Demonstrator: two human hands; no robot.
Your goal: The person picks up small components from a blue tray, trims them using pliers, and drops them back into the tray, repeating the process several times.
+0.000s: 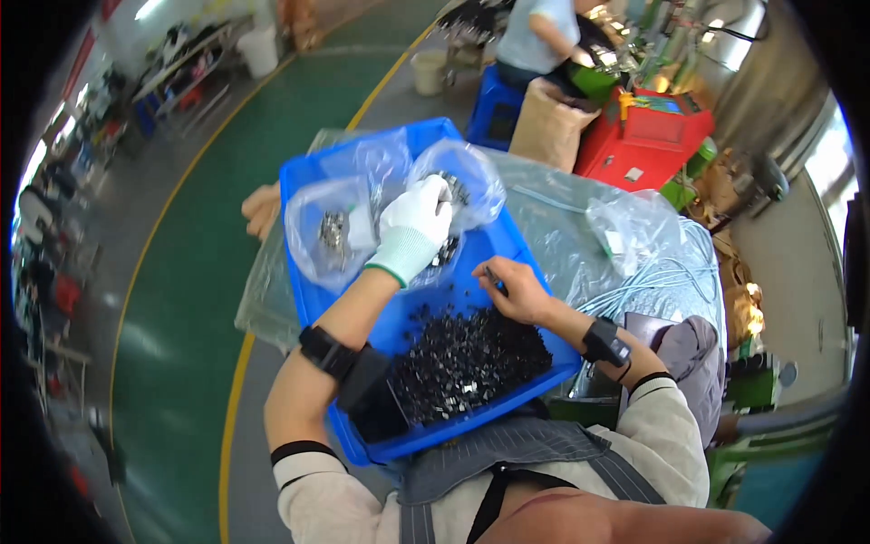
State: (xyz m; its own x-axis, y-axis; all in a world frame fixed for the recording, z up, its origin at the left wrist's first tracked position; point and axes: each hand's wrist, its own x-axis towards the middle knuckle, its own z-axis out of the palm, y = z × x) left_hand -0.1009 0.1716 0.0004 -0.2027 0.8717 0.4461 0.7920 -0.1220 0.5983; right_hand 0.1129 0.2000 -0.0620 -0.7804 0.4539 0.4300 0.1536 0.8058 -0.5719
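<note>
My left hand (419,218), in a white knitted glove with a green-edged cuff, reaches over a clear plastic bag (485,186) holding small metal parts. Its fingers are curled together; whatever they pinch is hidden. My right hand (517,288) is bare and closed round a small dark piece (494,279), above the right side of a blue plastic tray (530,245). Below it, a heap of small black parts (462,363) fills the tray's near end, with some shiny pieces among them. At the tray's left, another clear bag (313,249) holds small silvery parts (333,228).
The tray rests on a plastic-covered table (553,227). To its right lie a crumpled clear bag (634,227), coiled pale cord (657,281) and grey cloth (691,363). Beyond are a paper sack (553,127), a red machine (648,145) and a seated person (536,41).
</note>
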